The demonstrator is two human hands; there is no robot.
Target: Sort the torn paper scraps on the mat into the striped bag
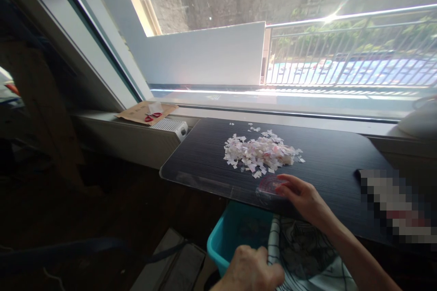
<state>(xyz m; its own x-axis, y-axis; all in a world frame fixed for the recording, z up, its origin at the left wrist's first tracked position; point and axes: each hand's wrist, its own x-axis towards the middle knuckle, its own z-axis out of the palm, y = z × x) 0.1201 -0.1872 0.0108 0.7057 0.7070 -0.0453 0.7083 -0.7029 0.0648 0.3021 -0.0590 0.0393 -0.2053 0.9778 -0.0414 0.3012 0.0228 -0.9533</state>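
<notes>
At the near edge of the dark table, my right hand (300, 194) has its thumb and fingers curled at a see-through plastic piece with red print (269, 185). Its exact kind is unclear. Just beyond lies a spread-out heap of small white paper-like scraps (259, 151), some tinted pink. Below the table edge, my left hand (254, 266) is closed around the folded edge of a white cloth with dark check lines (273, 236). Beside that hand stands a turquoise bin (218, 236), its inside in shadow.
The dark table (327, 145) adjoins the windowsill. Red-handled scissors (153, 116) rest on a brown paper envelope (131, 111) beside a white radiator (170, 128). A blurred-out flat object (392, 200) lies at the table's right. Boxes (177, 259) sit low left.
</notes>
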